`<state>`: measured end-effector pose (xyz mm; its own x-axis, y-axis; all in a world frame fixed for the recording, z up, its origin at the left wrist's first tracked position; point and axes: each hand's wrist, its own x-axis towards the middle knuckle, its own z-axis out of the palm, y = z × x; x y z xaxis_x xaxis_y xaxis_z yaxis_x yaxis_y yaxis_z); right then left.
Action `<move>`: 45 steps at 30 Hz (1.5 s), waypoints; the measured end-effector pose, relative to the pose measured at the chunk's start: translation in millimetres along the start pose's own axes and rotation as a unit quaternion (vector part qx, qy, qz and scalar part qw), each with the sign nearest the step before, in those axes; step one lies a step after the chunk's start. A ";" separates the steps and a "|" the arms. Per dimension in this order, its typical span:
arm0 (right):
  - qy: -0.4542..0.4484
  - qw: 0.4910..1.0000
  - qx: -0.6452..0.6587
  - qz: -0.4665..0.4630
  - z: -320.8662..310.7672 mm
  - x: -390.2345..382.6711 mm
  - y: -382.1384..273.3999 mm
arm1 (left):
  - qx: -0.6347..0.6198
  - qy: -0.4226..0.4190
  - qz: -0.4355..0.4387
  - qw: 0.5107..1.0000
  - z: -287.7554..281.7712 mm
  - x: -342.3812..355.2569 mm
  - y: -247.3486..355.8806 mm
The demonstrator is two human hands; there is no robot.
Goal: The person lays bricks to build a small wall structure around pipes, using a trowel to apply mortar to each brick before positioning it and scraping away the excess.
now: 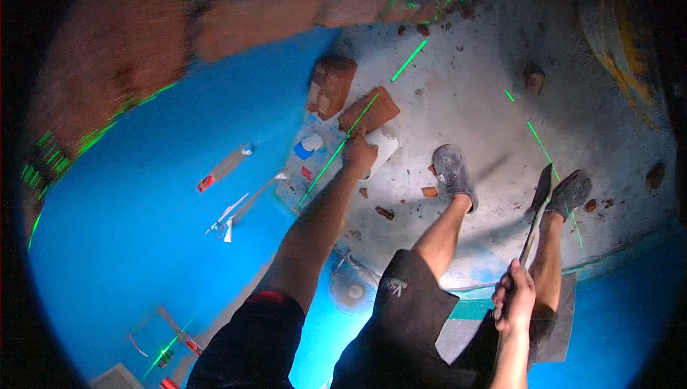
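Note:
My left hand [360, 154] has its fingers curled on a white object [381, 151], perhaps a container, just below a reddish brick [368, 110] on the dusty floor. A second brick [330, 85] lies beside that one. My right hand [514, 292] grips a long, narrow tool [530, 237], angled forward past my right leg toward a dark, blade-like end near my right shoe. Exactly what the tool is I cannot tell.
My clog-shod feet [449, 171] stand on the grey floor [472, 88] among brick chips. A blurred brick wall [257, 24], a blue surface [129, 217] and a round fan-like object [354, 289] are in view. Green laser lines cross the area.

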<state>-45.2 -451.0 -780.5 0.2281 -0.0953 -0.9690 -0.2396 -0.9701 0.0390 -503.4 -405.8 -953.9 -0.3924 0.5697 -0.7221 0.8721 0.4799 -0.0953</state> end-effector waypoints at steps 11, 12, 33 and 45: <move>-0.117 0.975 0.050 0.182 4.6 -21.8 -70.3 | 0.073 0.039 0.048 0.995 66.6 176.7 -153.9; -0.076 0.984 0.026 0.162 3.7 -26.8 -70.6 | 0.039 0.072 0.081 0.993 105.6 166.3 -87.9; -0.069 0.974 0.188 -0.102 -108.7 -261.1 51.3 | -0.699 -0.298 0.296 0.579 -262.3 -287.2 137.9; 0.026 0.937 0.105 -0.331 -231.9 -373.9 121.3 | -0.349 -0.606 0.275 0.660 -278.0 -404.4 303.8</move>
<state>59.3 -584.7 -356.8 0.4363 0.4971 -0.7500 -0.2077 -0.7554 -0.6214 -161.1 -304.9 -500.3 0.8173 0.0369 -0.5751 0.2731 0.8539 0.4430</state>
